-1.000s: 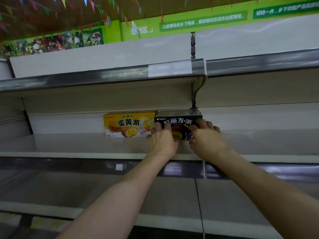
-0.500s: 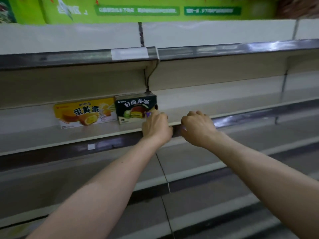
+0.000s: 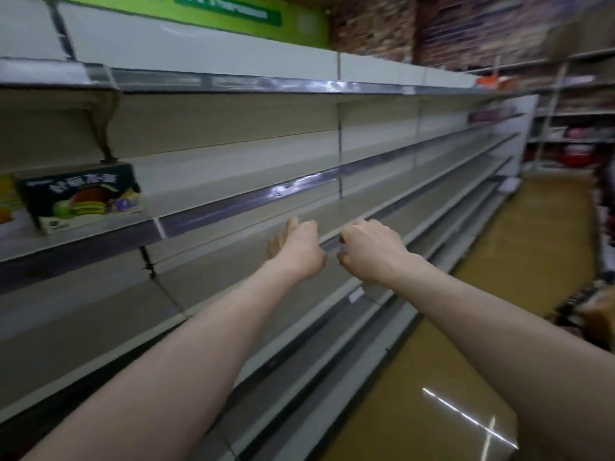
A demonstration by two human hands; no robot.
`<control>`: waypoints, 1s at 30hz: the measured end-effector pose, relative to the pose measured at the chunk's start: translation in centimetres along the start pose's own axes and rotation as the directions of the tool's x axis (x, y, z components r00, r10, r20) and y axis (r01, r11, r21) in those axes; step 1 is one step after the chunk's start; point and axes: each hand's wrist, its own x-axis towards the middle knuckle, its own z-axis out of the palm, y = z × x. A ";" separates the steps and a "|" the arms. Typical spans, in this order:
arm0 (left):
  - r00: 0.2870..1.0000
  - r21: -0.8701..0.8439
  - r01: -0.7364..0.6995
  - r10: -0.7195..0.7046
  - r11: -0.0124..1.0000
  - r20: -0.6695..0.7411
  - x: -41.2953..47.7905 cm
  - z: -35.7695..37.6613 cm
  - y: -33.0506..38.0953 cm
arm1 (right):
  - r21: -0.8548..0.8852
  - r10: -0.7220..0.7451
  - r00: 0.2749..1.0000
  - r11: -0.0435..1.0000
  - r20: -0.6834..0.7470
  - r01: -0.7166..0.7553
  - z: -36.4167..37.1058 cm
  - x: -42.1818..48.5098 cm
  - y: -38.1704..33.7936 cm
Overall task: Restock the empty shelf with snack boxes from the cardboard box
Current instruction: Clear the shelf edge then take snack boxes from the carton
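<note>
- snack box (image 3: pixel 81 197) showing black front, white lettering, red-and-green cake print
- second box (image 3: pixel 6 201) showing yellow
- shelf (image 3: pixel 216 183) reading beige, grey edge strip
- banner (image 3: pixel 233 15) showing green
- floor (image 3: pixel 532 244) looking tan

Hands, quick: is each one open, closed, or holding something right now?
Left hand: open, fingers loosely curled, holding nothing.
Right hand: open, fingers loosely curled, holding nothing.

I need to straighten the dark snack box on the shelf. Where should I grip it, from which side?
Probably the free right end of the dark snack box, approached from the right front: it stands on its long edge, the yellow box crowds its left and a bracket hangs above.
</note>
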 end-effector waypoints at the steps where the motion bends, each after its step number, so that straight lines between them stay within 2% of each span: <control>1: 0.999 0.008 -0.047 0.047 0.999 0.019 -0.2 0.6 1.7 | 0.001 0.038 0.999 0.999 0.002 -0.038 -0.2 -1.0 1.6; 7: 0.961 0.014 -0.263 0.261 0.965 0.091 -2.0 4.0 13.2 | -0.025 0.235 0.972 0.972 0.020 -0.234 -1.6 -7.5 12.2; 13: 0.902 -0.063 -0.395 0.400 0.916 0.160 -4.1 7.6 25.0 | -0.056 0.380 0.924 0.924 0.046 -0.378 -3.6 -13.7 22.9; 21: 0.820 -0.144 -0.489 0.510 0.860 0.258 -7.1 12.3 36.9 | -0.064 0.539 0.841 0.842 0.044 -0.536 -5.4 -21.5 35.7; 25: 0.790 -0.200 -0.493 0.532 0.847 0.306 -8.0 14.5 40.9 | -0.057 0.618 0.781 0.786 0.092 -0.615 -4.7 -24.6 40.1; 28: 0.727 -0.246 -0.517 0.573 0.820 0.378 -8.6 16.5 43.1 | -0.049 0.651 0.742 0.756 0.159 -0.653 -4.1 -26.6 42.4; 30: 0.633 -0.263 -0.554 0.604 0.790 0.483 -9.0 18.1 44.0 | -0.049 0.657 0.716 0.744 0.237 -0.667 -3.4 -27.9 43.4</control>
